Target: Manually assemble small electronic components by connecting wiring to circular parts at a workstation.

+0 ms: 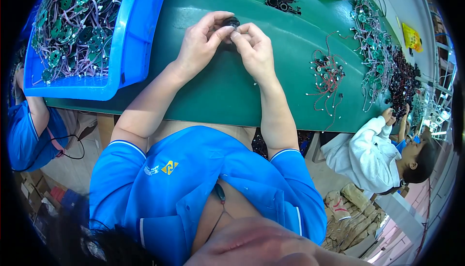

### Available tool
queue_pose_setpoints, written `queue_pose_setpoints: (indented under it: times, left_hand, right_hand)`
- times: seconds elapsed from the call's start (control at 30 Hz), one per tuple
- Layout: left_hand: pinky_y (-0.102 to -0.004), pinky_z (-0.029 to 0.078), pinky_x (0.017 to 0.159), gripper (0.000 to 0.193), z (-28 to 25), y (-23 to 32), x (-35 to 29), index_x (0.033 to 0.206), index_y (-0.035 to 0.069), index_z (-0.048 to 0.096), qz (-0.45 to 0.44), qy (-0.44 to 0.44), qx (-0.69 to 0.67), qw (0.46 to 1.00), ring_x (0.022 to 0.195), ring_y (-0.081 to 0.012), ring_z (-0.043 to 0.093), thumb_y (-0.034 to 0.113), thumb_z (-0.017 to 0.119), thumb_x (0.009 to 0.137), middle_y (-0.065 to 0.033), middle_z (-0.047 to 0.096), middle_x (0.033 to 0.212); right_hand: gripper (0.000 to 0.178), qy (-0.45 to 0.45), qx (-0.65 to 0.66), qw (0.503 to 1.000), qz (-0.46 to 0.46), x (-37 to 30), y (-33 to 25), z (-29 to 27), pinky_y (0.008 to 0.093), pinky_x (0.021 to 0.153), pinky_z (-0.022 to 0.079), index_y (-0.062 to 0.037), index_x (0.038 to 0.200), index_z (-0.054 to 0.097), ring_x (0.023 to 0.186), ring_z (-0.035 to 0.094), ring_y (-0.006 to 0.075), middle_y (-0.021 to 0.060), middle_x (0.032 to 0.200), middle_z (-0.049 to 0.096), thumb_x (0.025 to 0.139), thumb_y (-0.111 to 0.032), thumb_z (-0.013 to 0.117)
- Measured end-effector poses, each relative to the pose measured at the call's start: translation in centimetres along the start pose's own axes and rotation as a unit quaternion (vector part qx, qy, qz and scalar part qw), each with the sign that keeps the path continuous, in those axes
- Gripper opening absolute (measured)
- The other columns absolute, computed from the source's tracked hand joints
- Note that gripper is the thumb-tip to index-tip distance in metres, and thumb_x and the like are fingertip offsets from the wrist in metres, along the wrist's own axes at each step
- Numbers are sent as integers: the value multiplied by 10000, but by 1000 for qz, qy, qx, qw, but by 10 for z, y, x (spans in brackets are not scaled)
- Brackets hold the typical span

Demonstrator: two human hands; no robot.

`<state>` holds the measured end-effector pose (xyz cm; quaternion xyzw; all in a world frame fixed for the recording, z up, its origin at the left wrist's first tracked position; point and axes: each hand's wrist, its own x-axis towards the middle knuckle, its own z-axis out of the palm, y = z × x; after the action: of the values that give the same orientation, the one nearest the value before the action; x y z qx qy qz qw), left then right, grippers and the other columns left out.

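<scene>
Above the green table (213, 91), my two hands meet around a small black round part (231, 22). My left hand (206, 36) pinches it between thumb and fingers. Against its lower right side, the bent fingers and thumb of my right hand (254, 48) press close together. Whether those right fingertips hold a second small piece is hidden. Past my hands, several black plastic parts (283, 0) lie at the table's far side.
At the left stands a blue bin (128, 38) of green circuit boards with wires. To the right lie small round parts with red wires (329, 72), more wired boards (370, 38) and a dark heap (402, 77). A person in a white top (363, 150) works at the right; another sits left.
</scene>
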<state>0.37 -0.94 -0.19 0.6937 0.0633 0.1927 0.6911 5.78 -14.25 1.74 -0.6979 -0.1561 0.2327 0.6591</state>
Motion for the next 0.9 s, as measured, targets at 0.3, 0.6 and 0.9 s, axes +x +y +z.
queue_pose_setpoints:
  times: [0.3, 0.6, 0.9]
  left_hand:
    - [-216, 515, 638, 243, -6, 0, 2, 1121, -2, 592, 6, -18, 17, 1000, 712, -126, 588, -5, 605, 878, -76, 639, 904]
    - [-213, 506, 633, 217, -5, 0, 2, 1114, 2, 596, 0, -11, -1, 1000, 691, -121, 585, -15, 565, 900, -76, 640, 889]
    - [-219, 503, 622, 200, -4, -3, 3, 1103, 5, 601, -21, 7, -18, 1000, 657, -117, 581, -19, 530, 918, -70, 643, 844]
  right_hand:
    - [99, -30, 47, 997, 59, 0, 0, -8, 167, 488, 301, -33, 898, 606, 518, 396, 33, -36, 629, 541, 908, -131, 611]
    - [130, 29, -281, 950, -131, 1, 1, -4, 173, 483, 313, -13, 904, 621, 522, 415, 31, -41, 626, 554, 915, -143, 619]
    - [124, 6, -85, 995, -50, -1, -2, 2, 168, 477, 319, -18, 890, 629, 524, 426, 25, -43, 622, 568, 924, -136, 607]
